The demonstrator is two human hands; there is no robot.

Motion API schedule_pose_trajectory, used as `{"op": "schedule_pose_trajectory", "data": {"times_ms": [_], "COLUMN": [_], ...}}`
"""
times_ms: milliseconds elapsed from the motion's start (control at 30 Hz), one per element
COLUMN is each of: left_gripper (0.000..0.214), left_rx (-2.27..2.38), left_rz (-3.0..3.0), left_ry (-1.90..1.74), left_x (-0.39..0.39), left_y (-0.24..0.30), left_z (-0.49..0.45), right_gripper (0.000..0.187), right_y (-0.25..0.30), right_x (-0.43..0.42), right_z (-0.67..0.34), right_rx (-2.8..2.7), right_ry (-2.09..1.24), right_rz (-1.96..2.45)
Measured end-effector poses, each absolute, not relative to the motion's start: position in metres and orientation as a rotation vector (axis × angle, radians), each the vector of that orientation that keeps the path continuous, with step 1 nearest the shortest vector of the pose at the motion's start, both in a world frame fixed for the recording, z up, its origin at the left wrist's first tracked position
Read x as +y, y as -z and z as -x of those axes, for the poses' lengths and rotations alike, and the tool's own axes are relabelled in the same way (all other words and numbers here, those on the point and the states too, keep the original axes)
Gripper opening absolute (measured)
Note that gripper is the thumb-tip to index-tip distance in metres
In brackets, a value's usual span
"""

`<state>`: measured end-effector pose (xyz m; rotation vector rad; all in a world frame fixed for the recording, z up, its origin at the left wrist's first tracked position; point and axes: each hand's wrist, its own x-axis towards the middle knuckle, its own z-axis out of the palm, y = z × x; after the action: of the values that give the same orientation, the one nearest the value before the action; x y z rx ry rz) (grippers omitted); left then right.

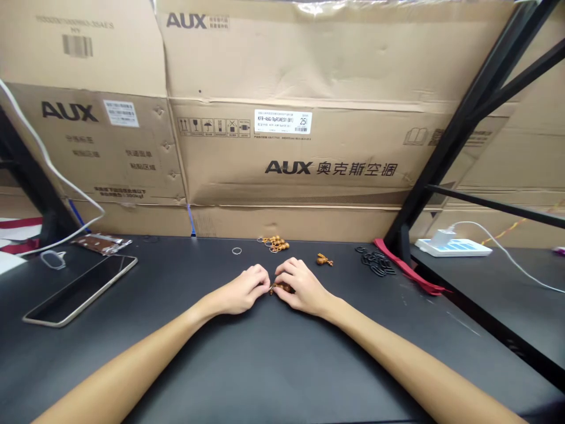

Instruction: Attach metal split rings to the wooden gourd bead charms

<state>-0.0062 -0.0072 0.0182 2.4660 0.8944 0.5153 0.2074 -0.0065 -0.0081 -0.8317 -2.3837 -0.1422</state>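
My right hand [302, 287] is closed around a small brown wooden gourd charm [283, 287], which is partly hidden by the fingers. Close beside it, my left hand [247, 289] pinches what looks like a thin metal key ring at the charm's left end; little of the ring shows. Both hands rest low over the table. Beyond them lies a loose key ring [236, 251]. A cluster of gourd charms with rings [276, 244] sits near the back edge. Another brown charm [324, 259] lies to the right of my right hand.
Black oval links [376, 261] lie in a pile at the right, by a red strap [410, 271] and a black metal frame [441, 141]. A phone [82, 288] and a brown packet [102, 242] are at left. Cardboard [286, 76] stands behind; a power strip [459, 247] is far right.
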Motion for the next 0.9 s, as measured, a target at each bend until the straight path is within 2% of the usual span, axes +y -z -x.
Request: {"op": "schedule_pose_trajectory", "data": {"times_ms": [167, 333, 533, 733, 900], "left_gripper": [0.019, 0.020, 0.016, 0.012, 0.016], "left_rx": [0.943, 1.005, 1.072, 1.007, 1.062], "left_rz": [-2.594, -2.672, -2.815, -2.758, -2.749], "left_ry": [-0.502, -0.658, -0.716, -0.703, -0.734], "left_x": [-0.004, -0.008, -0.012, -0.008, -0.009], "left_y": [-0.015, -0.010, -0.006, -0.008, -0.005], "left_z": [0.014, 0.010, 0.001, 0.005, 0.004], "right_gripper": [0.008, 0.008, 0.007, 0.007, 0.007], "right_y": [0.008, 0.007, 0.007, 0.009, 0.009], "right_x": [-0.005, -0.008, -0.009, -0.005, -0.008], "right_z": [-0.211, -0.208, -0.206, -0.210, -0.207], "right_rx": [-2.372, -2.375, -2.375, -2.287, -2.341], "right_ry": [0.028, -0.020, -0.021, 0.023, -0.049], "right_rz": [0.953, 0.941, 0.908, 1.061, 0.915]}}
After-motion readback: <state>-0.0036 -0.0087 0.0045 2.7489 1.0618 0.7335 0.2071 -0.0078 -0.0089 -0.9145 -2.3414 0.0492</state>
